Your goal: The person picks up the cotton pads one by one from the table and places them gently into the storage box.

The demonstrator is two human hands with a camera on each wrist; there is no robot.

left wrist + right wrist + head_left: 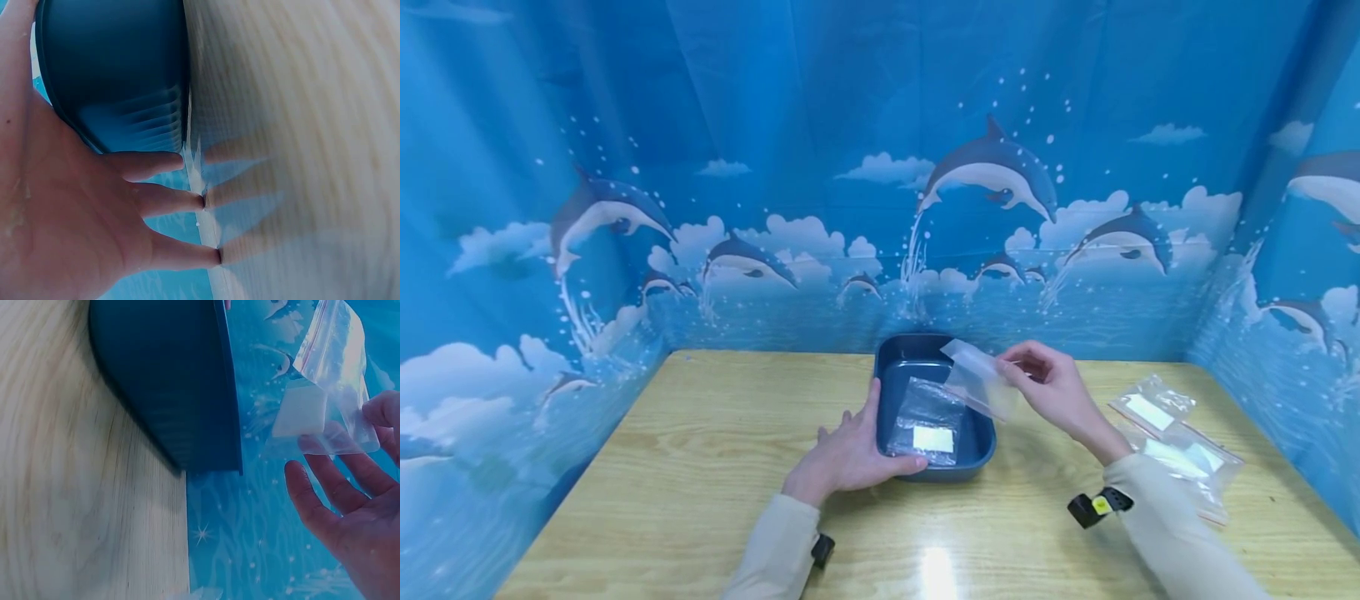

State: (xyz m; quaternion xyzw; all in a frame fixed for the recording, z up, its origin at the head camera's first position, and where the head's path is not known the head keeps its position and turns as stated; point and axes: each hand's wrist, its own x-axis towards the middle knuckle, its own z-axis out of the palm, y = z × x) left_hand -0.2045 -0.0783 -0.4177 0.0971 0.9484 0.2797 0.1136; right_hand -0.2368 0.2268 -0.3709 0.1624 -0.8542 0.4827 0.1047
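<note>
Works at glossy wood-grain table [715, 433] enclosed by dolphin-print curtain [820, 150]. Rests left hand [853, 454], spread, against blue bin [951, 474]; pinches clear bag [973, 382] over it with right hand [1056, 387].

You face a blue curtain [820, 125] with leaping dolphins [992, 158] and clouds [883, 169], hung beyond the far edge of your wooden table [715, 450] and along its left and right edges; a bright reflection [937, 573] shines nearest you.

Right hand [356, 519] pinches 1 clear bag [340, 359], white patch [300, 412] showing! Blue bin [165, 381] on wooden counter [62, 487], blue curtain [234, 531] behind.
</note>
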